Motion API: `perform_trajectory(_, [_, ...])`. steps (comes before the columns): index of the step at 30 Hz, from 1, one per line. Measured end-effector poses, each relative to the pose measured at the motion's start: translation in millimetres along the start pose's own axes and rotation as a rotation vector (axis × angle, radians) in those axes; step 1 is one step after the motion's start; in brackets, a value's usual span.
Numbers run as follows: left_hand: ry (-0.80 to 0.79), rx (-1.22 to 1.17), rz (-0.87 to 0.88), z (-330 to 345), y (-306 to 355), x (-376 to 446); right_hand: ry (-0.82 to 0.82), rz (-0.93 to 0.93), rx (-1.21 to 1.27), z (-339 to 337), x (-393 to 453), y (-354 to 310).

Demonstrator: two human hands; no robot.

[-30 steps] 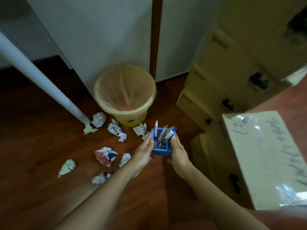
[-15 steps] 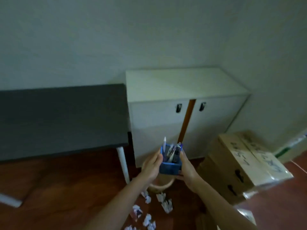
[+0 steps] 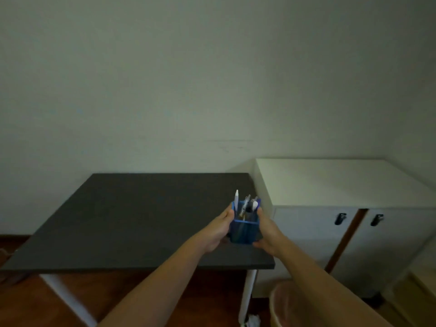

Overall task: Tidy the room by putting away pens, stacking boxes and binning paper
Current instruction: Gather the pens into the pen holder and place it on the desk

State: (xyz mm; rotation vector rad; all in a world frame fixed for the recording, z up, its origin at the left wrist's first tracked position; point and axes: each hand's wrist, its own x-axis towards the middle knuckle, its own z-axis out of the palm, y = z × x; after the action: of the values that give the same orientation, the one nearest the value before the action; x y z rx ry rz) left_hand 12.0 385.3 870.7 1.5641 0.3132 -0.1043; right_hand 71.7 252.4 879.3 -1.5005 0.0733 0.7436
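We hold the blue pen holder (image 3: 244, 232) between our left hand (image 3: 218, 228) and right hand (image 3: 267, 232), both pressed tight on its sides, above the dark table's (image 3: 141, 220) near right corner. The pens (image 3: 246, 205) look blurry. Our right arm hides part of the bin (image 3: 283, 303).

Dark grey rectangular bench (image 3: 132, 220): top surface bare from left edge to far edge, open to approach from the near edge. Right edge stands just beside a white two-door cabinet (image 3: 342, 185), whose top is likewise bare and rises above the bench. Both back against a plain wall (image 3: 212, 79). Below the near right corner, a white bench leg (image 3: 247, 296) and a pink-lined yellow waste bin (image 3: 283, 303) narrow the floor passage.
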Motion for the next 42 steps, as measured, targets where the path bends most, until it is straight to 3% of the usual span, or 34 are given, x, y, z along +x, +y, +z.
perform_trajectory(13, [0.126, -0.069, -0.151, -117.4, -4.8, 121.6, 0.055, -0.013, -0.222, 88.1, 177.1, -30.0])
perform_trajectory(21, [0.111, -0.144, -0.257, -174.9, -9.5, 236.1, 0.083, 0.03, -0.172, 116.8, 301.3, -45.6])
perform_trajectory(26, [0.018, -0.278, -0.196, -209.1, -17.5, 321.0, 0.041, 0.032, -0.114, 123.2, 385.7, -53.7])
perform_trajectory(32, [-0.071, -0.353, -0.2, -251.1, -62.1, 431.5, 0.103, 0.13, -0.11, 127.3, 493.2, -49.5])
perform_trajectory(42, [0.032, -0.491, -0.185, -261.5, -72.1, 535.7, 0.21, 0.115, 0.083, 126.7, 595.9, -75.2])
